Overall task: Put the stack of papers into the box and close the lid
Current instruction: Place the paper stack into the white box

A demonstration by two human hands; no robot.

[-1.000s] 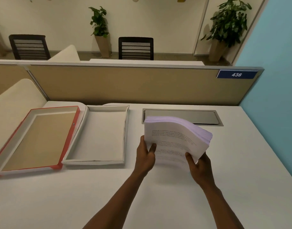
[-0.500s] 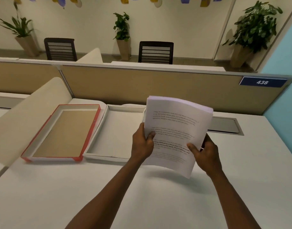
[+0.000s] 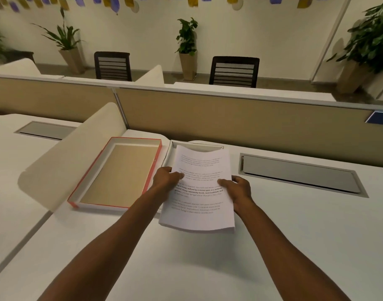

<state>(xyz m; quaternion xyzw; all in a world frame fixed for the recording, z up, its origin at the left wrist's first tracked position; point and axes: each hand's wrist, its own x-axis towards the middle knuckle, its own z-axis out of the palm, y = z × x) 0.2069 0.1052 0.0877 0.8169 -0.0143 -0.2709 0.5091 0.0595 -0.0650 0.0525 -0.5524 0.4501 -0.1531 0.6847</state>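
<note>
A thick stack of printed papers (image 3: 199, 192) hangs in the air over the white open box (image 3: 171, 148), covering most of it; only the box's far rim and left wall show. My left hand (image 3: 166, 179) grips the stack's left edge and my right hand (image 3: 238, 187) grips its right edge. The stack's near end sticks out past the box toward me. The red-edged lid (image 3: 121, 172) lies upside down on the desk just left of the box, its brown inside facing up.
A grey cable hatch (image 3: 299, 174) is set into the white desk (image 3: 294, 246) right of the box. A curved cream divider (image 3: 67, 161) stands left of the lid. A tan partition wall (image 3: 240, 122) closes the desk's far edge.
Both hands have carried the stack left and lowered it from a raised, tilted hold to nearly flat above the white box. The view has swung left as well.
</note>
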